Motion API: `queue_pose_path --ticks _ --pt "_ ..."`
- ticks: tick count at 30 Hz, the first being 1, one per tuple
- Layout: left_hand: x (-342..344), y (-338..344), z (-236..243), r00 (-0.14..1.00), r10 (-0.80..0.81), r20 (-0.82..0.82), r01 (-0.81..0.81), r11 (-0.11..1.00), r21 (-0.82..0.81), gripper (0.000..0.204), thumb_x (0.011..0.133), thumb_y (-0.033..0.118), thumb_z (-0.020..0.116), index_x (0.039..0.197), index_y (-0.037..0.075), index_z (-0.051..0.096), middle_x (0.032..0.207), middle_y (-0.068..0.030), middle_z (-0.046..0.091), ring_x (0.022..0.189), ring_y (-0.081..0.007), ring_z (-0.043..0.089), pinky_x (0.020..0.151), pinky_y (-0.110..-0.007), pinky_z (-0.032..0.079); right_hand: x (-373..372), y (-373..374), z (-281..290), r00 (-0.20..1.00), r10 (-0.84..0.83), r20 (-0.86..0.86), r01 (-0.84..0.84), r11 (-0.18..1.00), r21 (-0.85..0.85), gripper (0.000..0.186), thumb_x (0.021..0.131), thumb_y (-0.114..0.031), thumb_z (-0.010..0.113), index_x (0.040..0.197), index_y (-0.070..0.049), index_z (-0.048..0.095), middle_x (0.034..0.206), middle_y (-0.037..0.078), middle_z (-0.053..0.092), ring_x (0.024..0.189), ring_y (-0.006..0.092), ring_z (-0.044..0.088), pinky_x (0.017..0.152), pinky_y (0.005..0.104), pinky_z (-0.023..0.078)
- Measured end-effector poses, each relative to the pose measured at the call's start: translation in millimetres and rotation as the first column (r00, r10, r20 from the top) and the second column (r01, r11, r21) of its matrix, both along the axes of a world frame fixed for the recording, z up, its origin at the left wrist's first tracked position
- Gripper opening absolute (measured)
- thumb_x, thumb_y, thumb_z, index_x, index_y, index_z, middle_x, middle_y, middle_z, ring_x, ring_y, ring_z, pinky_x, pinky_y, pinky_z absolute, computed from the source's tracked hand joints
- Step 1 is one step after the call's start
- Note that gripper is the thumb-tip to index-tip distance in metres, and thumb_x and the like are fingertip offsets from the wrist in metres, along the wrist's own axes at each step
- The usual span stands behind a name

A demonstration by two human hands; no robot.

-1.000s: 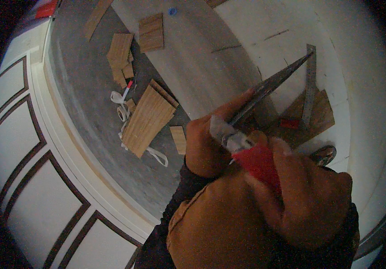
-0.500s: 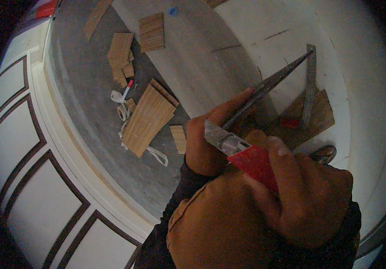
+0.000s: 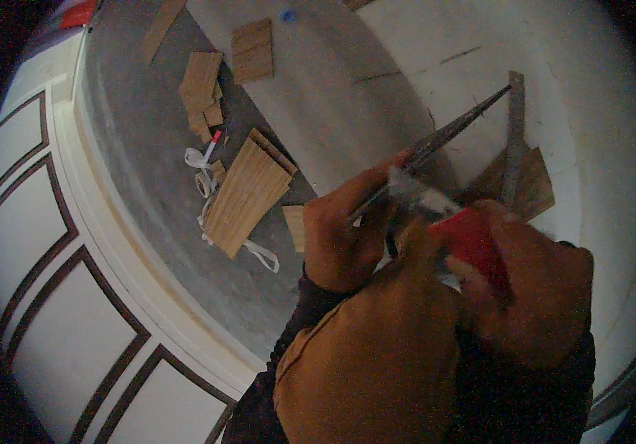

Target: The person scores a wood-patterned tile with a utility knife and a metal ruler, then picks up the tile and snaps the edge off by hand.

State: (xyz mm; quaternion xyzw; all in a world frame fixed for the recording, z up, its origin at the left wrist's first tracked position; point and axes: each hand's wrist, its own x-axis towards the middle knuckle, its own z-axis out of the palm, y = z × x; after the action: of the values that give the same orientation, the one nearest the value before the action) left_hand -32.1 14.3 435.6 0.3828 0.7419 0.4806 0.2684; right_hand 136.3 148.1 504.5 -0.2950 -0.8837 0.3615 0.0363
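My left hand (image 3: 344, 237) is closed around a thin dark board (image 3: 455, 137), seen nearly edge-on and slanting up to the right. A red-handled cutter knife (image 3: 473, 244) sits in the grip of my right hand (image 3: 540, 288). Its pale blade (image 3: 418, 194), smeared by motion, lies at or just beside the near part of the board's edge; contact cannot be made out. Both hands are above my brown-clothed knee (image 3: 366, 348). Beyond the right hand, a metal ruler (image 3: 514, 137) lies partly over a brown wood-look piece (image 3: 534, 185) on the floor.
Left of my hands, wood-look plank pieces (image 3: 248, 196) and smaller offcuts (image 3: 201, 85) lie on grey floor. White straps (image 3: 266, 255) and a red-and-white marker (image 3: 213, 144) are among them. A blue round thing (image 3: 287, 15) is farther off. A panelled white wall (image 3: 74, 311) runs along the left.
My right hand and the knife have moved up and to the right, taking the blade farther along the board. The left hand stays nearly in place.
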Motion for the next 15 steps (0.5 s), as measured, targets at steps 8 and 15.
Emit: queue_pose_path --ticks 8,15 --pt "-3.6 7.7 11.3 0.991 -0.098 0.095 0.111 0.983 -0.148 0.043 0.088 0.001 0.072 0.131 0.007 0.069 0.115 -0.0157 0.076 0.103 -0.0239 0.075 0.089 -0.033 0.057 -24.7 3.5 31.4 0.966 0.232 0.118 -0.224 0.971 -0.079 0.055 0.089 -0.043 0.075 0.125 -0.002 0.066 0.078 0.016 0.069 0.060 0.0326 0.069 0.053 0.0423 0.055" --pt "1.9 13.7 24.0 0.974 -0.039 0.222 0.089 0.971 -0.222 0.044 0.090 0.004 0.073 0.134 0.005 0.068 0.121 -0.0143 0.075 0.109 -0.0223 0.072 0.094 -0.033 0.055 -17.9 -1.9 25.0 0.975 0.220 0.038 -0.220 0.975 0.006 0.056 0.090 -0.041 0.075 0.128 -0.003 0.064 0.077 0.015 0.068 0.058 0.0318 0.068 0.051 0.0423 0.054"
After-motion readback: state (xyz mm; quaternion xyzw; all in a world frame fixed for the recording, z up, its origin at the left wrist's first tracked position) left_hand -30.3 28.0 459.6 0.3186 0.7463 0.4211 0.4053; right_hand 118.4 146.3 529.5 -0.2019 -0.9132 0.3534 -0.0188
